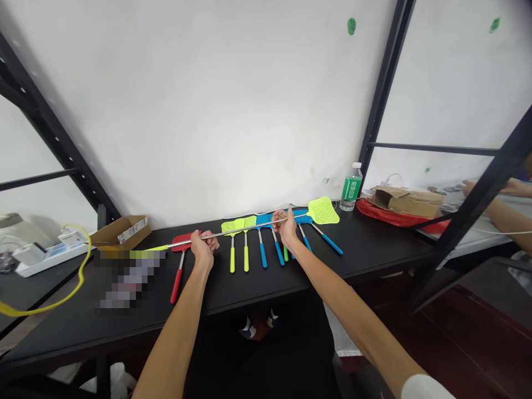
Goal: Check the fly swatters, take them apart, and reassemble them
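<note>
A long fly swatter with a yellow-green head (323, 210) and an extended metal rod (245, 231) is held level above a black table (374, 244). My left hand (203, 245) is closed round the rod near its green handle end. My right hand (284, 226) pinches the rod closer to the head. Below, several short swatters lie in a row: a red one (178, 271), yellow-green ones (233, 255) and blue ones (274, 246).
A green-labelled water bottle (351, 187) stands at the back right beside a brown paper bag (405, 199) on something red. A cardboard box (118, 231) sits at the left. Black rack posts (474, 205) frame the table. Another person's arm (505, 213) shows at far right.
</note>
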`<state>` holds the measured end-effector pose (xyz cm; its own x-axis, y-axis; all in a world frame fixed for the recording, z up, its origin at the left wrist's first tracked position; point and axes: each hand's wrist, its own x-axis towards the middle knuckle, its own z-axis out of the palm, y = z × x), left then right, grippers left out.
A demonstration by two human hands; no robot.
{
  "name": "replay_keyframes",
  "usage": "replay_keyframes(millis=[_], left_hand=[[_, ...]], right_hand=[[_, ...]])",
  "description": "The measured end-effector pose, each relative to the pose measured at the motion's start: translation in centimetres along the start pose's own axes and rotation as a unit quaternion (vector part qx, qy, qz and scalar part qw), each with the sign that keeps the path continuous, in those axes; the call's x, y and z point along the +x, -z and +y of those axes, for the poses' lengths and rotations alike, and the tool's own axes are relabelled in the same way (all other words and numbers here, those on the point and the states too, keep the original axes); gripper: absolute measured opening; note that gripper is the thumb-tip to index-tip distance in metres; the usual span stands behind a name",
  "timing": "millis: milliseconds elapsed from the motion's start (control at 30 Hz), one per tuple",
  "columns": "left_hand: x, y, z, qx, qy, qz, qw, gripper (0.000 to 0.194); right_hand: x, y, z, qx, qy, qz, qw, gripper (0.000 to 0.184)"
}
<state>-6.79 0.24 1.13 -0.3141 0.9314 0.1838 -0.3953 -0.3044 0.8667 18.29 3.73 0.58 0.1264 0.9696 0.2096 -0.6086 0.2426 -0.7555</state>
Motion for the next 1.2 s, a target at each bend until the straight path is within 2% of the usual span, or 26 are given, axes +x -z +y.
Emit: replay_keyframes(millis=[133, 267, 333, 433, 533, 667, 767, 967, 1100, 1200], left_hand=[[0.5, 0.8, 0.1, -0.021, -0.028, 0.035, 0.999, 0.047], [1.1, 1.6, 0.1, -0.030, -0.046, 0.095, 0.994, 0.041], [1.2, 1.7, 0.0, -0.026, -0.037, 0.098, 0.994, 0.040], [1.1, 1.5, -0.1, -0.022, -0.038, 0.098, 0.994, 0.040], [0.9, 1.1, -0.1, -0.018, -0.046, 0.089, 0.995, 0.041], [0.6, 0.4, -0.3, -0.012, -0.035, 0.009, 0.999, 0.042], [0.4, -0.2, -0.9, 0.001, -0.032, -0.031, 0.999, 0.042], [-0.3, -2.0, -2.8, 0.045, 0.032, -0.126, 0.991, 0.044], [-0.7, -2.0, -2.1, 0.083, 0.017, -0.142, 0.986, 0.051], [-0.4, -1.2, -0.9, 0.042, -0.023, -0.072, 0.996, 0.053]], right_hand=[[0.2, 0.2, -0.6, 0.030, 0.001, 0.012, 0.999, 0.053], [1.0, 1.4, -1.5, 0.075, 0.038, 0.102, 0.991, 0.050], [1.4, 2.0, -1.8, 0.076, 0.055, 0.142, 0.985, 0.052], [1.8, 2.2, -1.7, 0.057, 0.063, 0.163, 0.983, 0.053], [1.7, 1.7, -1.1, 0.039, 0.066, 0.139, 0.987, 0.049], [1.1, 0.9, -0.4, 0.021, 0.053, 0.073, 0.996, 0.051], [0.5, 0.1, -0.1, 0.028, 0.043, 0.045, 0.998, 0.052], [-0.6, -1.6, 0.5, -0.002, 0.010, -0.044, 0.999, 0.059], [-0.3, -1.3, 0.3, -0.007, 0.021, -0.017, 1.000, 0.057], [0.5, -0.3, -0.3, 0.017, 0.034, 0.051, 0.998, 0.053]])
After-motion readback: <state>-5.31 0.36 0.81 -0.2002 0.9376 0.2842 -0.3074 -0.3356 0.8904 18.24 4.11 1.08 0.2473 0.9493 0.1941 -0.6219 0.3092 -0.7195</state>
